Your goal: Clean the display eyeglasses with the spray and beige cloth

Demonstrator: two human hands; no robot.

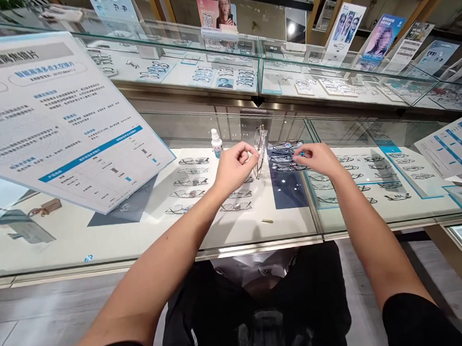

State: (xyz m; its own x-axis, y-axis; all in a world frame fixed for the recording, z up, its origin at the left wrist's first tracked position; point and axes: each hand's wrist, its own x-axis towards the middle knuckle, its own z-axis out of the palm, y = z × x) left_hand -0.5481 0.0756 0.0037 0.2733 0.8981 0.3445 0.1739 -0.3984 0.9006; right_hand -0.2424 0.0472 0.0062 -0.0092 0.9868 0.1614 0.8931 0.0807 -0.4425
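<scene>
A pair of thin-rimmed eyeglasses is held upright over the glass counter, its lenses turned nearly edge-on to me. My left hand pinches it at the near side between thumb and fingers. To the right, apart from the frame, my right hand has its thumb and fingertips pressed together; anything between them is too small to make out. Behind my left hand stands a small white spray bottle. Several dark-framed glasses lie on a dark blue panel beneath and beside my right hand.
The glass display counter shows rows of eyeglasses. A large printed sign leans at the left, and a smaller card stands at the right. A gold-coloured bar lies near the front. Another display case runs behind.
</scene>
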